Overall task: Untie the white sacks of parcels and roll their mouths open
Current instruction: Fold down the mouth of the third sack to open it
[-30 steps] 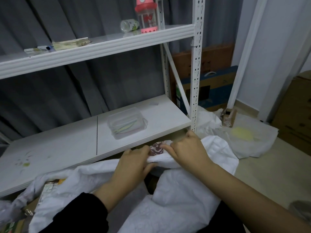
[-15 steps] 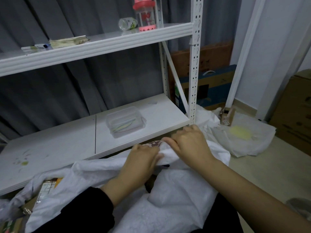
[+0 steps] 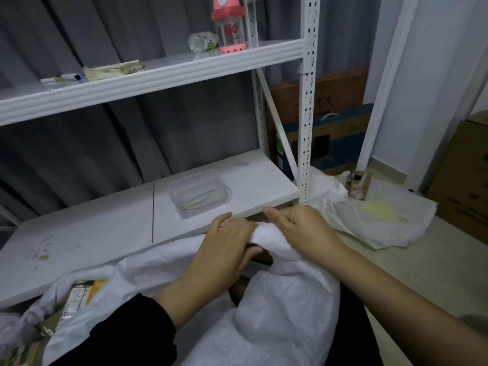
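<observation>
One big white sack sits on the floor by the shelf, looking soft, light and crinkly, best held at its rim, where the left hand and right hand each clench its rolled edge.

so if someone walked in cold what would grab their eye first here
First the two bare hands at centre: the left hand and right hand both grip the bunched rim of a white sack just in front of the lower shelf. Next the pink bottle standing on the upper shelf, the only bright colour. Then the clear plastic box sitting alone on the lower shelf.
</observation>
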